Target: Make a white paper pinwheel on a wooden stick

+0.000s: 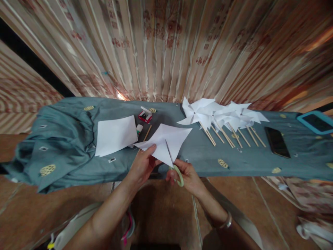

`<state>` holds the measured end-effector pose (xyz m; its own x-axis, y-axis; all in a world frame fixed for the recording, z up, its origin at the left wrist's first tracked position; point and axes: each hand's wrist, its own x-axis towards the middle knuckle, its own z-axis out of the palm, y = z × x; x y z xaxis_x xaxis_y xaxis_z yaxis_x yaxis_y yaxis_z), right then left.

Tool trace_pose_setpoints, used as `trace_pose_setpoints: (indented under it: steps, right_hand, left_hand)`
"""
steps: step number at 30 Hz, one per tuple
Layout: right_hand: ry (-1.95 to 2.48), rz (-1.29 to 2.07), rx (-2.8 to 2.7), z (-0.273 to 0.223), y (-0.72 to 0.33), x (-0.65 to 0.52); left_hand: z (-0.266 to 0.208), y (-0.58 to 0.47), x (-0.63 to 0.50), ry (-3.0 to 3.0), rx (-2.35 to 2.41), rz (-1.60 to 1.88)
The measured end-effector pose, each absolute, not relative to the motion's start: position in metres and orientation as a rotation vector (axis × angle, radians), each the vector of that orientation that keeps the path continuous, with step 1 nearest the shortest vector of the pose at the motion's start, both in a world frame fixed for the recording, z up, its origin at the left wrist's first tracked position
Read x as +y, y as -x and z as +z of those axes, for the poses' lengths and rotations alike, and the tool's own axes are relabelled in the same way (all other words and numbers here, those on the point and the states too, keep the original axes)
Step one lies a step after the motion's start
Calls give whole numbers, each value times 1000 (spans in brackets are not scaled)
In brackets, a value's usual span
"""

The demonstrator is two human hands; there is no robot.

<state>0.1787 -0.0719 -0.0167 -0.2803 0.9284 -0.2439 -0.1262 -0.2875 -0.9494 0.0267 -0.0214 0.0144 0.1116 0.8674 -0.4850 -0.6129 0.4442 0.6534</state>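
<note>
Head view: white paper sheet (170, 137), creased, held over the near edge of the cloth-covered desk (203, 152), center. Left hand (143, 165): grip pinched on the sheet's near left side, thumb on top. Right hand (189, 177): grip closed round pale green scissors (180, 177) at the near corner; dark line there, blade or cut unclear. Just left, paper stack (116, 135); beyond the sheet, small red-and-white box (145, 115). Far right, overlapping paper pinwheels (201, 107) on sticks; farther right, dark phone (277, 142).
</note>
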Motion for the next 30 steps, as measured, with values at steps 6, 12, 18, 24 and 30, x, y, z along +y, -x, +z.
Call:
trace_pose_setpoints:
  steps: [6,12,18,24,30]
  right_hand:
    - [1167,1699,-1128,-15,-179,-71]
    - [1148,1709,-1139,-11,-178,-70]
    - [1129,1705,-1133,-11,-178,-70]
    - [1152,1715,-1119,-11,-178,-70]
    - [1166,1711,-1124,-8,-178,-69]
  left_hand:
    - [14,-26,-21,-315,932,1109]
    - [14,-26,-21,-318,946,1117]
    - [14,-29,-23,-317,941,1099]
    - [12,-29,-24,-335,939,1083]
    - [11,-28,-23,-339,924,1094]
